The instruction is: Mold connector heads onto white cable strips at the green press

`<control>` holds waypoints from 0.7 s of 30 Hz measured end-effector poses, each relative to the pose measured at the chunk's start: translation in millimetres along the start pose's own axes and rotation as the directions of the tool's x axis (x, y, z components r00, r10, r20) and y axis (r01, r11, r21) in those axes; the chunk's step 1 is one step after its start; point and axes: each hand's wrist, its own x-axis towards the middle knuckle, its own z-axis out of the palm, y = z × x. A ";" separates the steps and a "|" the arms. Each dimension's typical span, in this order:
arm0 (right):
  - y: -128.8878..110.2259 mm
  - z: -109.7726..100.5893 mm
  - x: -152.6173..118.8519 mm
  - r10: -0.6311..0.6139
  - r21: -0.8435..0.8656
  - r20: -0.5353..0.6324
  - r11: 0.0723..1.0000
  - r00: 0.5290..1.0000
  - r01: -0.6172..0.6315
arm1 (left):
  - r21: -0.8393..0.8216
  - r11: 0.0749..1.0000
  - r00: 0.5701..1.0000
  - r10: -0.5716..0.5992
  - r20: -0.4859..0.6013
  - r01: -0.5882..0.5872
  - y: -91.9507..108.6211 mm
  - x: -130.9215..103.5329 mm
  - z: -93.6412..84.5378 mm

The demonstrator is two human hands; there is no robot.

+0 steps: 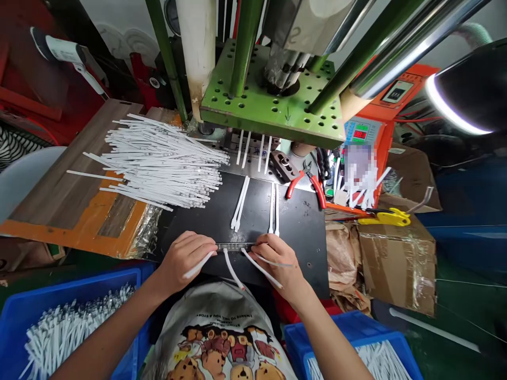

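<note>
A narrow, dark metal bar (233, 246) with small slots lies level near the front edge of the black table plate (198, 224). My left hand (188, 264) pinches its left end, and my right hand (279, 261) has its fingers closed round the right end. Several white strips, one a curved white strip (233, 270), stick out from the bar toward my body. Just beyond it, a few more lie flat: one bundle of white strips (240, 206) at the middle and a pair of white strips (274, 208) in front of my right hand.
A press with a green plate (273, 108) stands ahead, white strips lying beneath it. A big pile of white strips (166, 158) lies left. Red-handled cutters (307, 182) and a metal block (284, 166) lie right. Blue bins (137, 316) of strips flank me.
</note>
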 end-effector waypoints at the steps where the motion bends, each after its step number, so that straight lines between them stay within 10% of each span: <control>1: -0.8 -0.6 0.6 -0.001 -0.009 0.012 1.000 1.000 0.001 | 0.018 1.000 1.000 0.007 0.008 -0.008 1.0 1.2 -1.6; 13: 6.6 18.0 -5.8 -0.028 -0.049 -0.054 0.998 0.998 0.026 | 0.112 0.988 0.994 0.098 0.040 -0.102 4.2 7.1 0.1; 19: 27.4 -32.7 26.0 -0.114 0.079 0.324 0.992 0.939 0.093 | -0.112 0.994 0.925 0.037 0.378 0.006 -11.4 29.7 -29.7; 21: 52.3 -57.2 62.1 -0.040 -0.037 0.256 0.998 0.966 0.051 | -0.118 0.993 0.888 0.050 0.456 0.005 -31.1 65.2 -41.6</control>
